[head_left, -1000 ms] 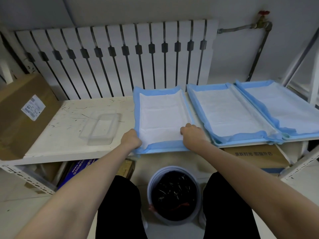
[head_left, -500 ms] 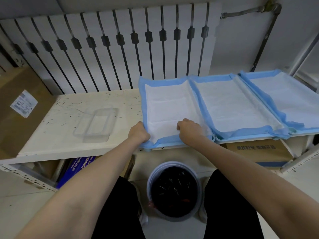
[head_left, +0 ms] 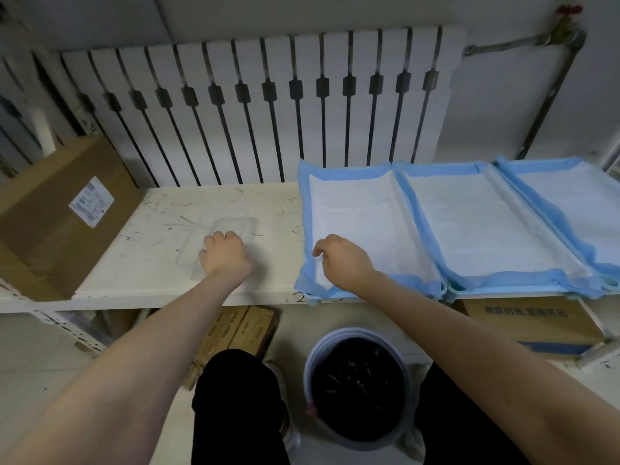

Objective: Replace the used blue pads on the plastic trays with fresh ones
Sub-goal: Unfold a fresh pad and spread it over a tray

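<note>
Right hand pinches the left pad at its 7 o'clock corner, and the left hand sits on a clear tray at the pad's 9 o'clock.

The left pad's long axis runs 12 to 6 on the shelf, with the middle pad and right pad touching in a row at its 3 o'clock. The right grip is clamped on that corner, thumb against finger. The left grip is curled over the clear tray's near end, but blur hides whether it has closed on the rim. The clear tray lies skewed, 1 to 7, apart from the pad, and the left hand is the nearer to it. The pad looks fresh: a clean white centre and a blue border draped over its tray, rumpled along the near edge. Smoothing that corner is probably next.
</note>
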`<state>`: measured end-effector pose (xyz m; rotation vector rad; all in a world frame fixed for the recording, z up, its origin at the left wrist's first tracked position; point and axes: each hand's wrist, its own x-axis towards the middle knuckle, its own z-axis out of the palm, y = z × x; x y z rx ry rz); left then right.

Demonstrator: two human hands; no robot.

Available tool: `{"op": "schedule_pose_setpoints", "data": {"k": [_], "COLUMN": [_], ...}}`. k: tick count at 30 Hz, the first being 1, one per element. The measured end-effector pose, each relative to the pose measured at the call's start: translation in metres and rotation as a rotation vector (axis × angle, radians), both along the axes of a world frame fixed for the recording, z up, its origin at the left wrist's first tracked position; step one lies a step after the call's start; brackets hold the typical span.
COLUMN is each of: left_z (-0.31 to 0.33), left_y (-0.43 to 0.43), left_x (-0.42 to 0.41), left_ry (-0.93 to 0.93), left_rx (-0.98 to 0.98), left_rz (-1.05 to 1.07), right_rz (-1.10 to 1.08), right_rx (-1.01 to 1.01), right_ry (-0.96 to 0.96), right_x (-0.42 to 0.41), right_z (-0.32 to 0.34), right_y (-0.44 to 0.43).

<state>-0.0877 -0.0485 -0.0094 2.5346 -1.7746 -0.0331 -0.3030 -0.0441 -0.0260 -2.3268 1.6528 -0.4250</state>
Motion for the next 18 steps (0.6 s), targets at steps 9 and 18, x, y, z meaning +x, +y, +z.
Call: {"op": "schedule_pose_setpoints", "data": {"k": [9,18], "left_z": [-0.004,-0.011], "left_y": [-0.007,-0.026], "left_x": [0.032,0.090], "left_ry": [-0.036,0.076], "left_rx": [0.002,-0.016], "left_rz": [-0.030,0.116], "right_rz": [0.000,0.050], "right_rx": [-0.011,0.001], "right_ry": [-0.025,-0.042], "right_x": [0.022,0.038], "right_z": [-0.003,-0.015], "right_y": [-0.012,-0.024]}}
